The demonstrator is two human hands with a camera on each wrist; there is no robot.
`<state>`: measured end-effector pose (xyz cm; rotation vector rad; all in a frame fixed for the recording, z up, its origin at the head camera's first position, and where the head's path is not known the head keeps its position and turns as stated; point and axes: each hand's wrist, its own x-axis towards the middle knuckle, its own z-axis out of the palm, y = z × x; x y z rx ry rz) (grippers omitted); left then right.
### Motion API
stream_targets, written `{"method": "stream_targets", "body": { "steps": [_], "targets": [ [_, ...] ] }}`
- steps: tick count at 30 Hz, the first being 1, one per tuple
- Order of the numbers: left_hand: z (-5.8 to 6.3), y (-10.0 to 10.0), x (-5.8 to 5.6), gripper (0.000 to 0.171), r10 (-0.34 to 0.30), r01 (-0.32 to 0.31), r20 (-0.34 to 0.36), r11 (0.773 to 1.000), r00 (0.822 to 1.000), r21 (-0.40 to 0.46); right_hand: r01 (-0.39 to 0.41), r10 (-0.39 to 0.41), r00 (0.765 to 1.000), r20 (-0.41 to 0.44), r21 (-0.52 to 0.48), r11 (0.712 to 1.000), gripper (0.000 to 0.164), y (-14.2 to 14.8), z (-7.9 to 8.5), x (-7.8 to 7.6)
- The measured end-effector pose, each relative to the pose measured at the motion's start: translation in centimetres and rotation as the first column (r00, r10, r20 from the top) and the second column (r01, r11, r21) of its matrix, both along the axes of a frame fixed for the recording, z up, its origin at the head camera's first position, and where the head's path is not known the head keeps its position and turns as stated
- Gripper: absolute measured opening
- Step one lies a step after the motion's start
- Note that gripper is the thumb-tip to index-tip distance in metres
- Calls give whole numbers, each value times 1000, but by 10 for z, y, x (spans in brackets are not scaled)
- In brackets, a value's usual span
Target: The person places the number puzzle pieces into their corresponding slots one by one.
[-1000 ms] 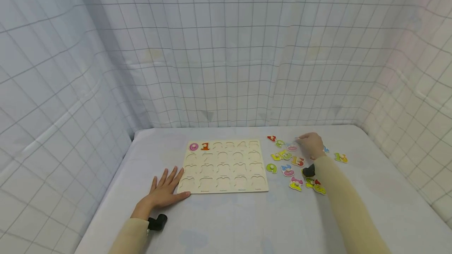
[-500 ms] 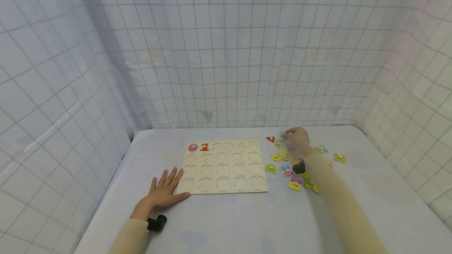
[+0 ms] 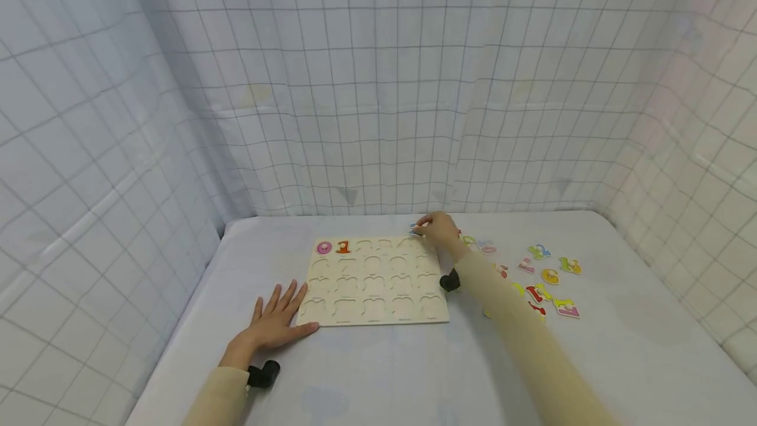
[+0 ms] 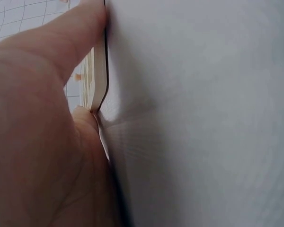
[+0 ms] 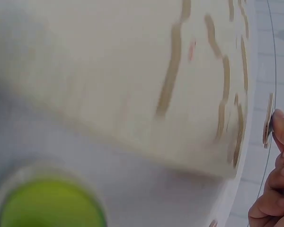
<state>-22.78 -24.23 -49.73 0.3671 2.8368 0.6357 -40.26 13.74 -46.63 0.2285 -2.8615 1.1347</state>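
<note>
A pale wooden number puzzle board (image 3: 359, 290) lies on the table, with a purple 0 piece (image 3: 323, 248) and an orange-red 1 piece (image 3: 343, 247) seated in its back left recesses. My left hand (image 3: 278, 322) rests flat at the board's left front corner, fingers spread, thumb along the front edge. In the left wrist view the thumb and a finger meet the board's side (image 4: 100, 75). Over the back right edge of the board, my right hand (image 3: 439, 229) pinches a small blue puzzle piece (image 3: 416, 229). That piece (image 5: 268, 122) appears edge-on in the right wrist view; its numeral is hidden.
Several coloured number pieces (image 3: 550, 276) with knobs lie scattered on the table right of the board, partly covered by the right sleeve (image 3: 520, 327). A green piece (image 5: 52, 205) shows close to the right wrist camera. A gridded white curtain (image 3: 378, 117) surrounds the table.
My right hand has moved left from above the scattered pieces to the back right of the board, carrying the blue puzzle piece. The left hand stays where it was.
</note>
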Motion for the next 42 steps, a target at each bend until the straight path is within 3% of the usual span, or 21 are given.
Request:
{"method": "stream_targets", "body": {
  "steps": [8, 13, 27, 42],
  "targets": [
    [-11, -4, -5, 100, 8, -9, -32, 1000, 999, -11, -92, 92, 996, 3, 61, 994, 19, -71, 4, 2],
    [-7, -2, -2, 101, 9, -9, -19, 1000, 1000, -2, -139, 137, 990, 34, 67, 988, 18, -96, 3, 7],
    [-17, 1, -4, 100, 2, -2, -33, 1000, 999, -21, -129, 125, 991, 50, 95, 987, 14, -111, -12, 15],
    [-8, -1, -1, 99, 9, -9, -21, 1000, 1000, -13, -124, 122, 992, 32, 85, 989, 15, -118, -15, 14]
  ]
}}
